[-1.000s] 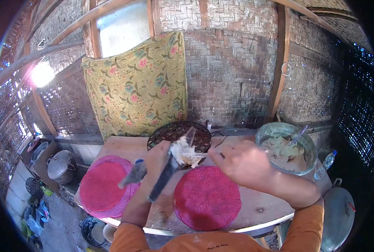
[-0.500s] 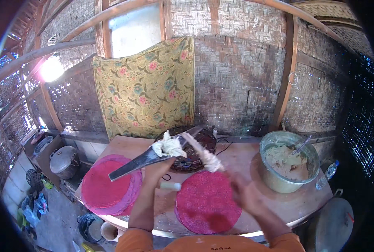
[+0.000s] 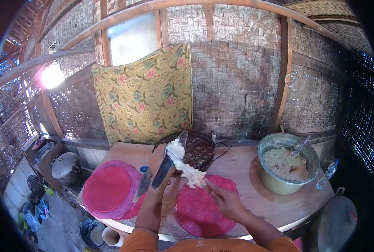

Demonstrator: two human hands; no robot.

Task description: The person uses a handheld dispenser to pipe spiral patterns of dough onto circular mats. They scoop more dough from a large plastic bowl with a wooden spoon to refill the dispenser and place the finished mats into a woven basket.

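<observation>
My left hand (image 3: 156, 158) is closed round a dark, flat, long-bladed tool (image 3: 164, 171), held tilted above the table. White sticky paste (image 3: 176, 150) clings to its upper part. My right hand (image 3: 230, 203) grips a spatula, mostly hidden by a thick smear of the same paste (image 3: 191, 174) that bridges across to the dark tool. Under my right hand lies a round, bright pink sheet (image 3: 201, 212). Left of my left forearm is a stack of pink round sheets (image 3: 109, 189) with a purplish rim.
A large tub (image 3: 281, 185) of paste, with a utensil in it, stands on the right of the wooden table (image 3: 248, 168). Behind my hands sits a dark round basket (image 3: 201, 149). A plastic bottle (image 3: 327, 174) is beside the tub; a lidded pot (image 3: 65, 168) stands far left.
The dark tool has swung from a low slant to a steeper one. The spatula has come down and left, and its paste now meets the paste on the dark tool.
</observation>
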